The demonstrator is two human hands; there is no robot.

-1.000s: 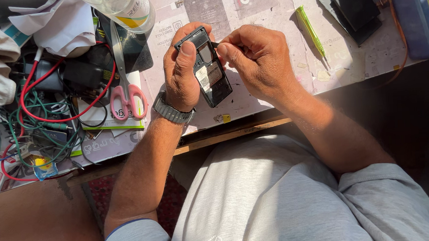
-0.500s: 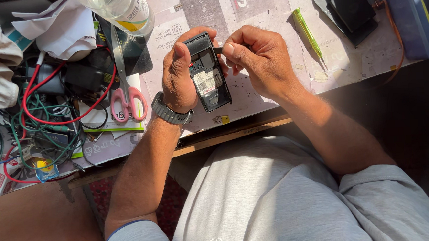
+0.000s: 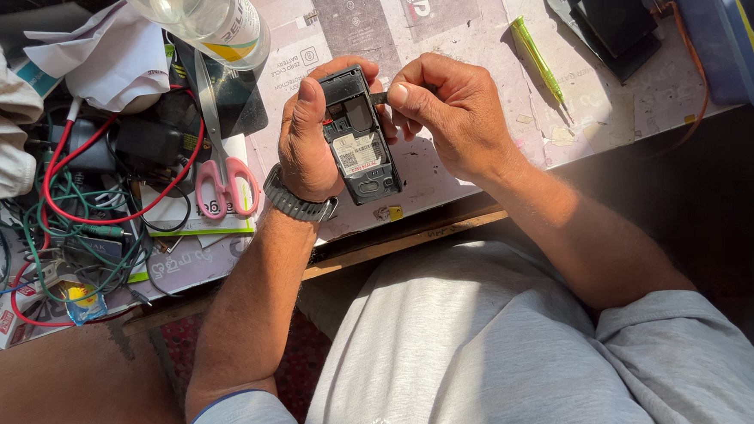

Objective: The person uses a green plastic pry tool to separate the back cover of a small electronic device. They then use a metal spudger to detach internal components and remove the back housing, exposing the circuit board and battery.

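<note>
Broadly, the worktop (image 3: 470,26) carries a tangle of wires (image 3: 76,219) at the left, a clear bottle (image 3: 203,19), pink scissors (image 3: 219,160) and a green screwdriver (image 3: 538,57). Above its near edge the left hand (image 3: 309,138) wraps an opened black phone (image 3: 358,140), grip pressed on its sides, back facing up. The right hand (image 3: 449,113) pinches a small dark part (image 3: 379,98) at the phone's top edge.

Two hands, one opened phone (image 3: 357,135), one pink-handled pair of scissors (image 3: 223,173), one green screwdriver (image 3: 537,56), one clear bottle (image 3: 203,16).
</note>
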